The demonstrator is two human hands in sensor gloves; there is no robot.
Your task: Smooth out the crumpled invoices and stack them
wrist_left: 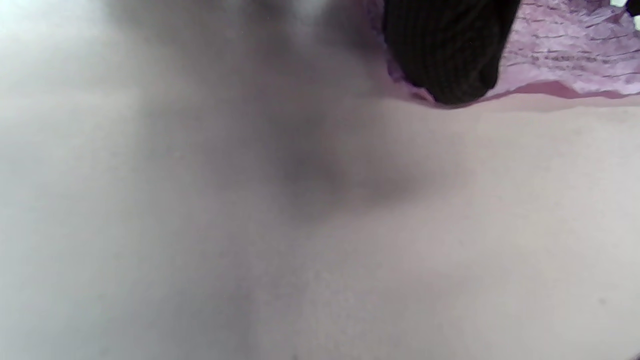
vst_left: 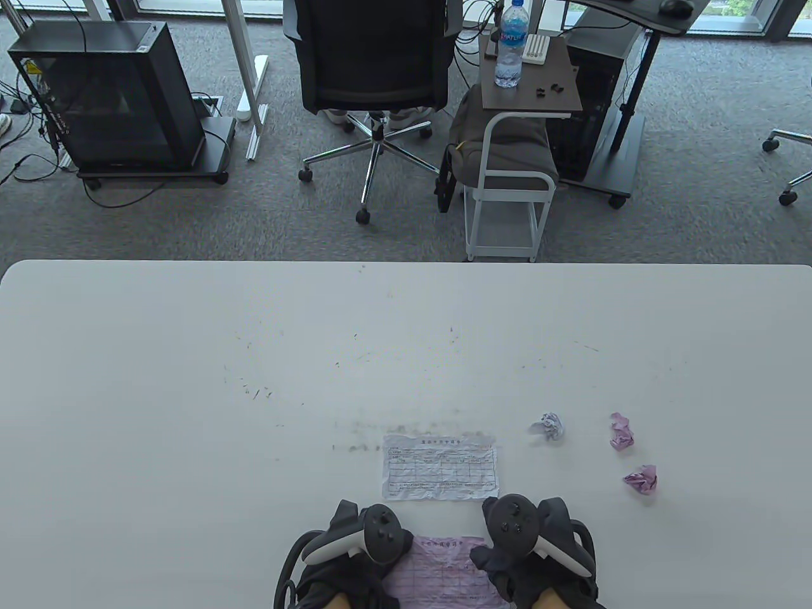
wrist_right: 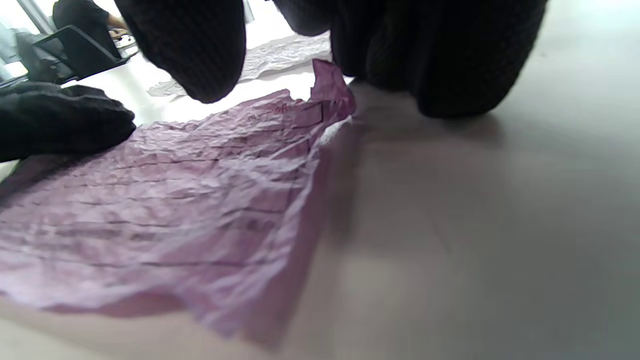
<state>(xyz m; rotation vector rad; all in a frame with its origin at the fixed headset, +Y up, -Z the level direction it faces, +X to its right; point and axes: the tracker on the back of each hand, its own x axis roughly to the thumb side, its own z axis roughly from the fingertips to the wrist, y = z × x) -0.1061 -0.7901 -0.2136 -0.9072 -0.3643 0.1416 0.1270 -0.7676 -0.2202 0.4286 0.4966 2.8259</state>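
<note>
The left hand (vst_left: pixel 355 539) and right hand (vst_left: pixel 533 539) press down on the side edges of a wrinkled pink paper invoice (vst_left: pixel 441 571) spread at the white table's (vst_left: pixel 190 380) near edge. A flattened white invoice sheet (vst_left: pixel 440 467) lies just beyond; three crumpled paper balls (vst_left: pixel 622 431) sit toward the right edge.

A wrinkled pink paper invoice with a printed grid (wrist_right: pixel 165 200) lies spread on the pale grey surface (wrist_right: pixel 475 225). The dark knitted fingers (wrist_right: pixel 440 55) of the right hand press at its far right corner, which is lifted a little. The left hand (wrist_right: pixel 55 120) rests on its left edge. Behind lies a crumpled white paper sheet (wrist_right: pixel 285 55).
</note>
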